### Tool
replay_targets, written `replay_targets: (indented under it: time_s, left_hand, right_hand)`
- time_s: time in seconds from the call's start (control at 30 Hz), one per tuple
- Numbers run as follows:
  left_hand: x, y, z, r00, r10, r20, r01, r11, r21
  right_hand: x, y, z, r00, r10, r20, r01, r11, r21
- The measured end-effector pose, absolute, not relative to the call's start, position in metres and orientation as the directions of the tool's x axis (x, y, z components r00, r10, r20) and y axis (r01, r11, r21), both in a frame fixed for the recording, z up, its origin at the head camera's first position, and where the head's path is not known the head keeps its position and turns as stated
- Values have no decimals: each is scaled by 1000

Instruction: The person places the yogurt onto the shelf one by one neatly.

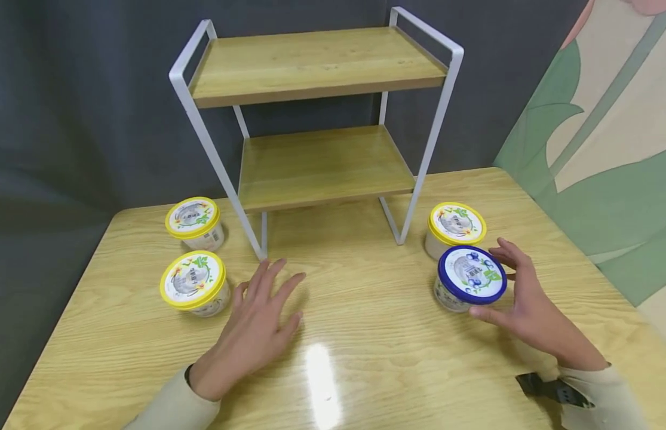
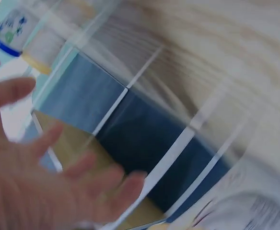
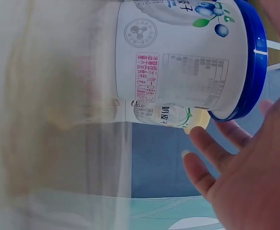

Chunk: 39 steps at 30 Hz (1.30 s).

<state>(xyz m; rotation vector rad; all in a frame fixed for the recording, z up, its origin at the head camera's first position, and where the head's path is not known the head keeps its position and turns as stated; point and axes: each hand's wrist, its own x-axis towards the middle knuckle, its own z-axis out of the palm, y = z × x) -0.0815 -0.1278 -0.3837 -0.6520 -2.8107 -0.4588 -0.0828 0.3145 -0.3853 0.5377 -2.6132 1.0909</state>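
The right hand is at the right side of a tub with a blue lid, its thumb near the tub's front and its fingers behind; contact is unclear. In the right wrist view the hand's fingers spread beside the white tub. Directly behind it stands a yellow-lidded tub. The left hand hovers with spread fingers, holding nothing, right of the nearer of two yellow-lidded tubs. The left wrist view shows this hand with its fingers apart.
A two-tier shelf with a wooden top board, a lower board and white metal frame stands at the back middle of the wooden table. The other left tub is beside its left leg. Dark curtain and a patterned wall lie behind.
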Motion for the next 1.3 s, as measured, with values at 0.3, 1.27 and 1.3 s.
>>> replay_targets:
  time_s: [0.3,1.27,1.3]
  left_hand:
    - [-107,-131,-368,-890,114,442,394,682,617]
    - [-169,-138,-338,-922,-329,201,200,38,979]
    - [-170,-137,-338,-924,-328,197,205,9,979]
  right_hand:
    - [-82,314,-384,-931,-202,304,-359,666,-654]
    - [-87,313,-384,-981,-157,110,-187,658,-729]
    - [-87,313,-383,-982,-158,107,-185,656,-732]
